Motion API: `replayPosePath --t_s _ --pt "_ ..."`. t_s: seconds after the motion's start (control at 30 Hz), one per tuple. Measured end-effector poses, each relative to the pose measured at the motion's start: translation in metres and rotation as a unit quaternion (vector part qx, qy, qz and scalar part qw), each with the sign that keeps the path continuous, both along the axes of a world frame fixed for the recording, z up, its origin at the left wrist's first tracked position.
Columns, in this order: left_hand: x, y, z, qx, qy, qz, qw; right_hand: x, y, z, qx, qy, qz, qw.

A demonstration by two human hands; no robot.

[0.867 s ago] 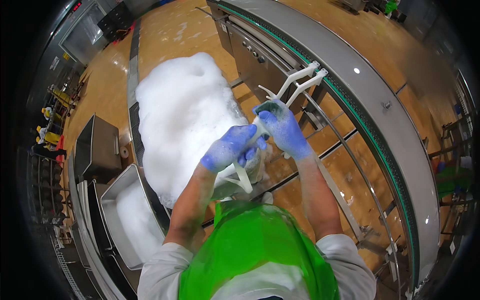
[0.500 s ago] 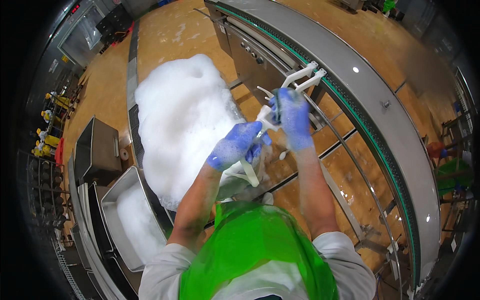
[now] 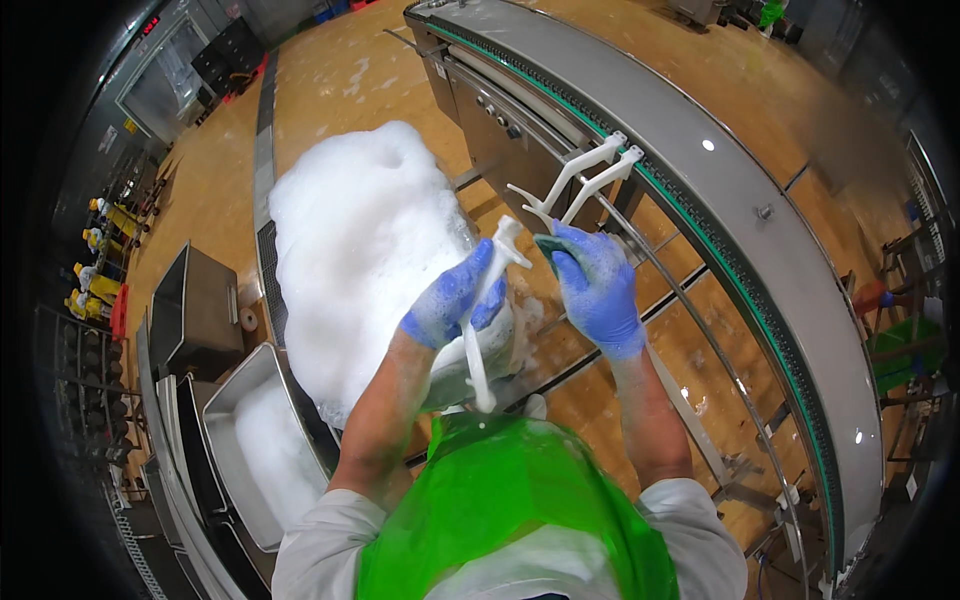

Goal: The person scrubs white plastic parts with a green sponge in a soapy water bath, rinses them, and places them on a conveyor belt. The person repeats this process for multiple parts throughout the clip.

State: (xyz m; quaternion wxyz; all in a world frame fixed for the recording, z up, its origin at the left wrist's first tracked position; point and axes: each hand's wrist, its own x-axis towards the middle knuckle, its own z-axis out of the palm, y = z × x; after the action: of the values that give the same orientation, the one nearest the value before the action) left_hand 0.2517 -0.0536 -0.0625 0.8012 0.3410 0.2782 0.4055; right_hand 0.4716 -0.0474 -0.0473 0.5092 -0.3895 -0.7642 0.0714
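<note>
My left hand point(image 3: 448, 302), in a wet blue glove, is closed round a white plastic bracket with a forked upper end point(image 3: 507, 240). The bracket's long arm slants down toward my green apron point(image 3: 530, 490). My right hand point(image 3: 603, 295), also gloved in blue, grips a dark green scouring pad point(image 3: 547, 246) a little to the right of the bracket's fork, apart from it. Beyond my right hand, two similar white brackets point(image 3: 603, 180) hang at the rail beside the conveyor. White foam point(image 3: 355, 250) heaps over a tub to the left of my hands.
A curved metal conveyor point(image 3: 745, 200) with a green edge runs along the right. At lower left, a steel bin point(image 3: 215, 410) holds foam, and a taller steel bin point(image 3: 195, 300) stands behind it. Several people in yellow point(image 3: 100, 285) are far left.
My hands have drawn apart; the right one with the pad has come down and off the bracket. In my left hand the bracket now stands more upright, its fork in plain sight.
</note>
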Motion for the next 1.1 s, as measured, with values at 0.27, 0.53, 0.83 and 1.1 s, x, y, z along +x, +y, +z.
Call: replayPosePath --t_s 0.27,0.53,0.83,1.1 --pt "0.007 -0.009 -0.019 -0.021 -0.059 -0.037 0.997 -0.005 0.008 -0.006 0.07 -0.059 0.063 0.994" --pt "0.005 -0.017 0.012 0.089 0.251 -0.051 0.962 0.002 0.007 -0.004 0.021 -0.069 0.092 0.993" --pt "-0.002 -0.011 0.004 0.053 0.243 -0.007 0.969 0.007 -0.004 -0.018 -0.154 0.138 0.069 0.976" --pt "0.011 -0.014 0.0 0.073 0.207 -0.058 0.974 0.012 0.037 -0.002 -0.321 0.174 0.014 0.931"
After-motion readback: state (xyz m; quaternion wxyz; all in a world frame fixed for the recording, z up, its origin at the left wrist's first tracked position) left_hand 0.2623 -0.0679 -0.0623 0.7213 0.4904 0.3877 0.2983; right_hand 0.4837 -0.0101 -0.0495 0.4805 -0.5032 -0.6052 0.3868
